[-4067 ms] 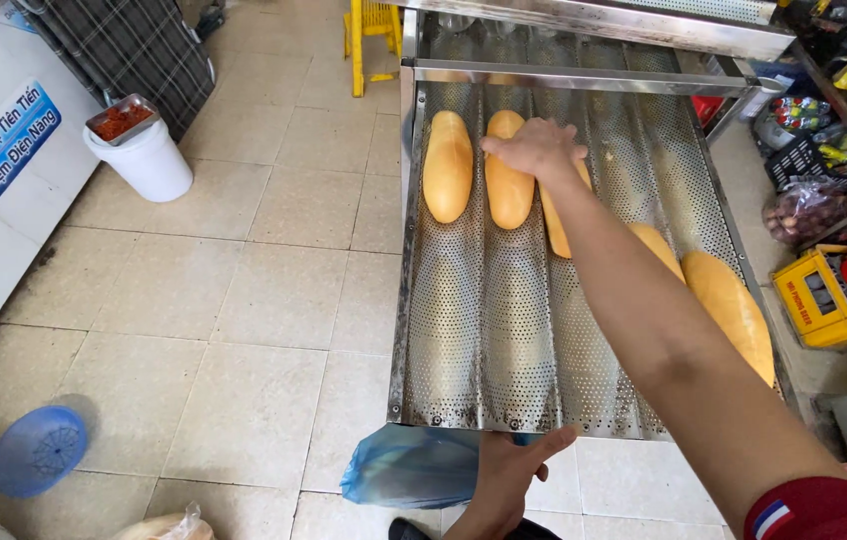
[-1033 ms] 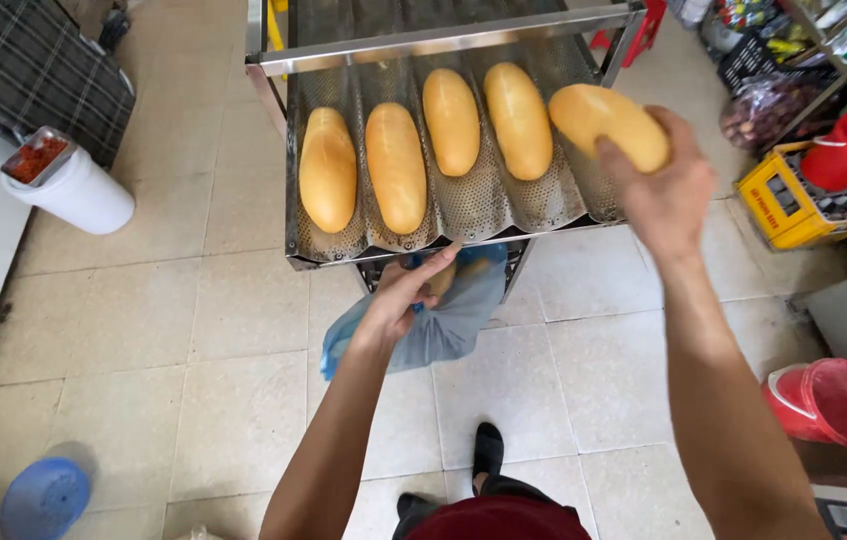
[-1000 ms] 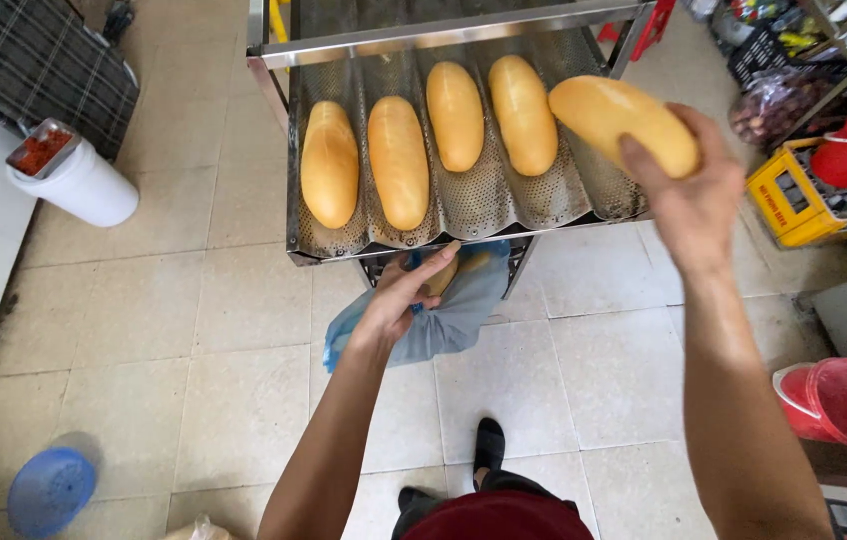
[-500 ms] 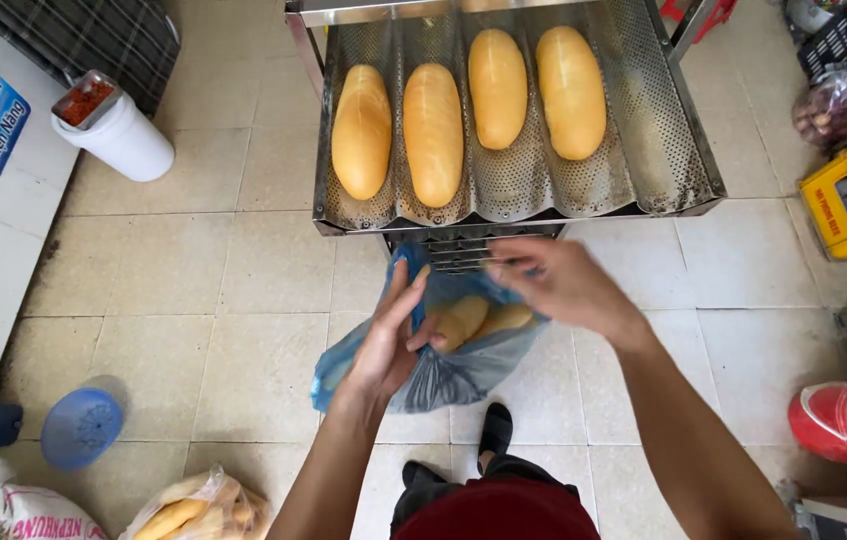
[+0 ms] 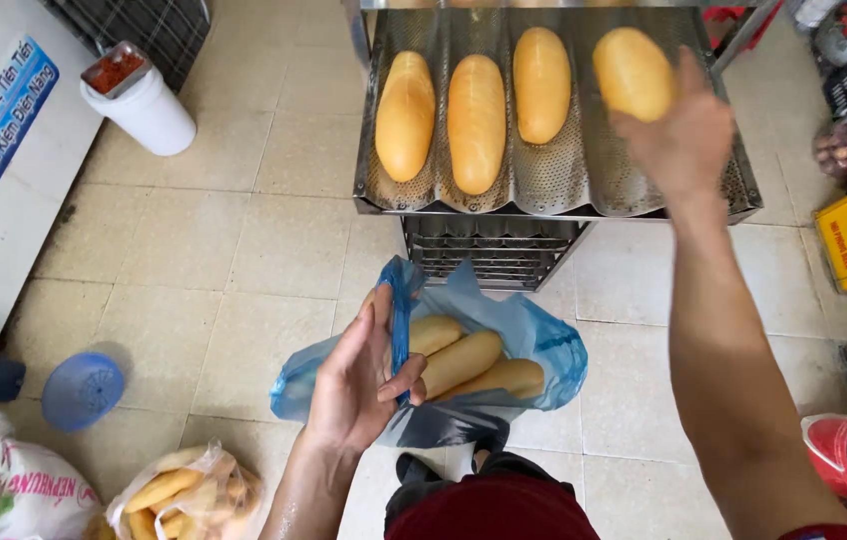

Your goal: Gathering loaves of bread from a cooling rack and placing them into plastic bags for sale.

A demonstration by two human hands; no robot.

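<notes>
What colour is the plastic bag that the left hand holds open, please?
Translucent blue bag, held by the left hand; head view.

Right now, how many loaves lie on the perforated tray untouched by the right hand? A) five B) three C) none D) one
B: three loaves lie in the tray grooves; the right hand grips a fourth loaf.

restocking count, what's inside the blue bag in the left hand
Three baguettes show through the blue plastic bag, held open by the left hand. The bag's bottom is hidden by its folds.
</notes>
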